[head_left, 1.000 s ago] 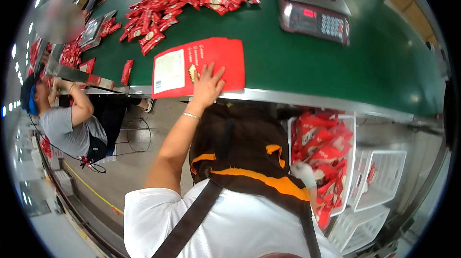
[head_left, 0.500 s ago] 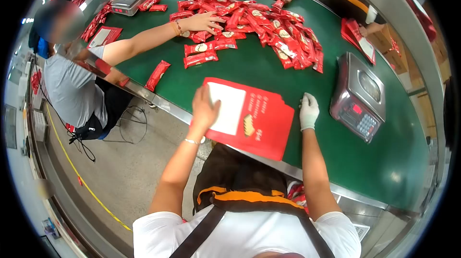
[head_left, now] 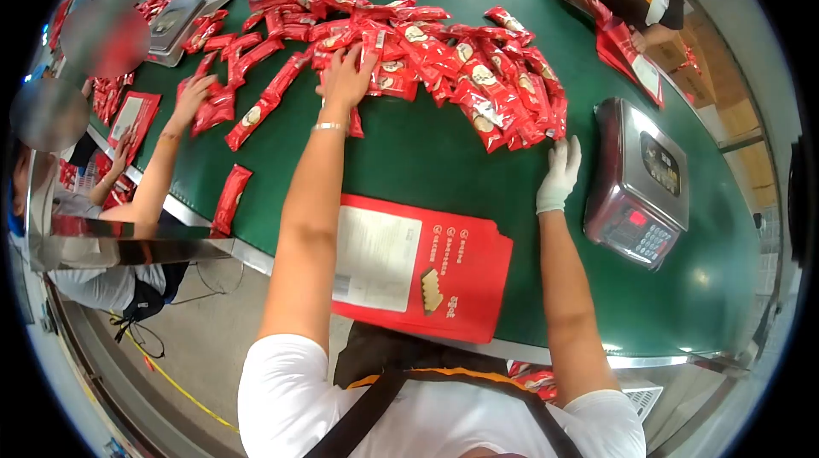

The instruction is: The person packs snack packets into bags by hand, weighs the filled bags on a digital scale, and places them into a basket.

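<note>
Basically, L hand [head_left: 344, 80] palm-down on pkts [head_left: 394, 83], R hand [head_left: 559, 176] alongside.

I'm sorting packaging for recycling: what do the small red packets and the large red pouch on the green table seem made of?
Small red packets: likely glossy plastic film, with bright highlights and crinkles. Large red pouch: probably matte film or coated paper; it lies flat with little glare, so I can't tell which.

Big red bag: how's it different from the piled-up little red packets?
The broad, rectangular red bag is large; the narrow, shiny red packets are small. The bag lies flat on the green table; the piled packets lie jumbled, overlapping. The bag has a big white panel; the packets have none. Both are red.
</note>
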A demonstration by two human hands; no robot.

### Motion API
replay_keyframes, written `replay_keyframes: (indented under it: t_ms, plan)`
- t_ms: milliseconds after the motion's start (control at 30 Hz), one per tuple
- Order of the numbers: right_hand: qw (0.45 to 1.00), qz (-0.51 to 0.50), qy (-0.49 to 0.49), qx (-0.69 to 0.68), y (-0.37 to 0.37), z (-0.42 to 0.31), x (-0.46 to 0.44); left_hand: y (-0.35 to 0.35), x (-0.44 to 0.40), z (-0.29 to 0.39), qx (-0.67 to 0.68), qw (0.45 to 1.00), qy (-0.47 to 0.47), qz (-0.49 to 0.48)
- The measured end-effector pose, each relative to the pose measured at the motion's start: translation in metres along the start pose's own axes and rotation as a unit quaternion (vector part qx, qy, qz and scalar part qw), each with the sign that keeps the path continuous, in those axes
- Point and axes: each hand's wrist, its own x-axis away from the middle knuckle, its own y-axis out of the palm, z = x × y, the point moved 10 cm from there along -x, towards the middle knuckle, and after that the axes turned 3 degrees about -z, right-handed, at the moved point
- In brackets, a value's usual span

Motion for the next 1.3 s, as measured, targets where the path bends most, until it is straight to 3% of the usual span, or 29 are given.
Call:
replay_keyframes:
  t_ms: [100,167,200,267,333,467,633,700,733,800,833,900,933,967,1000,1033,1100,1133,1200,1267,1300]
  plan:
    - [0.998,-0.024,0.009,-0.055,-0.001,0.007,-0.002,0.031,-0.024,0.038,-0.052,0.996,0.026,-0.061]
    - [0.998,-0.025,0.013,-0.056,-0.002,0.004,-0.005,0.067,-0.011,0.080,-0.068,0.988,0.103,-0.098]
    - [0.998,-0.025,0.022,-0.059,-0.001,0.005,-0.001,0.086,0.005,0.103,-0.056,0.981,0.138,-0.128]
    - [0.996,-0.020,0.022,-0.082,-0.005,0.011,0.001,0.135,0.027,0.135,-0.043,0.968,0.227,-0.097]
    - [0.996,-0.021,0.065,-0.063,-0.020,0.027,-0.007,0.152,0.094,0.177,-0.065,0.963,0.221,-0.142]
    - [0.993,-0.092,0.007,0.069,-0.024,-0.005,0.022,0.161,0.150,0.197,-0.061,0.952,0.248,-0.170]
    - [0.977,-0.200,0.052,0.047,-0.016,-0.046,0.081,0.156,0.235,0.203,-0.010,0.939,0.265,-0.221]
    - [0.979,-0.180,0.057,0.072,-0.052,-0.051,0.096,0.176,0.255,0.209,0.000,0.926,0.287,-0.245]
    - [0.979,-0.176,0.044,0.093,-0.064,-0.058,0.107,0.153,0.281,0.209,0.028,0.915,0.348,-0.203]
    - [0.961,-0.209,-0.012,0.181,-0.089,-0.043,0.104,0.143,0.288,0.208,0.057,0.905,0.383,-0.177]
    - [0.960,-0.182,-0.061,0.204,-0.109,-0.043,0.110,0.113,0.290,0.201,0.058,0.910,0.389,-0.131]
    - [0.838,-0.178,-0.264,0.443,-0.102,-0.082,0.137,0.033,0.282,0.157,0.060,0.924,0.378,-0.025]
    - [0.843,-0.159,-0.257,0.444,-0.117,-0.077,0.146,-0.016,0.276,0.114,0.036,0.939,0.336,0.064]
    - [0.958,-0.107,-0.139,0.228,-0.146,-0.058,0.133,-0.071,0.265,0.051,-0.002,0.953,0.257,0.160]
    - [0.999,-0.035,-0.010,-0.004,-0.176,-0.031,0.136,-0.114,0.260,-0.014,-0.054,0.959,0.157,0.229]
    - [0.899,-0.096,-0.175,0.389,-0.151,-0.064,0.156,-0.136,0.254,-0.070,-0.112,0.956,0.073,0.260]
    - [0.987,-0.047,-0.044,0.149,-0.152,-0.037,0.140,-0.161,0.256,-0.192,-0.259,0.924,-0.123,0.253]
    - [0.990,-0.014,-0.010,0.140,-0.154,-0.049,0.140,-0.152,0.252,-0.215,-0.300,0.914,-0.161,0.222]
    - [0.990,0.033,-0.012,0.136,-0.156,-0.050,0.144,-0.144,0.237,-0.205,-0.346,0.901,-0.154,0.212]
    - [0.993,0.042,-0.014,0.111,-0.163,-0.041,0.141,-0.115,0.221,-0.183,-0.327,0.914,-0.017,0.241]
    - [0.991,0.049,-0.011,0.124,-0.160,-0.046,0.141,-0.098,0.214,-0.152,-0.269,0.940,0.033,0.207]
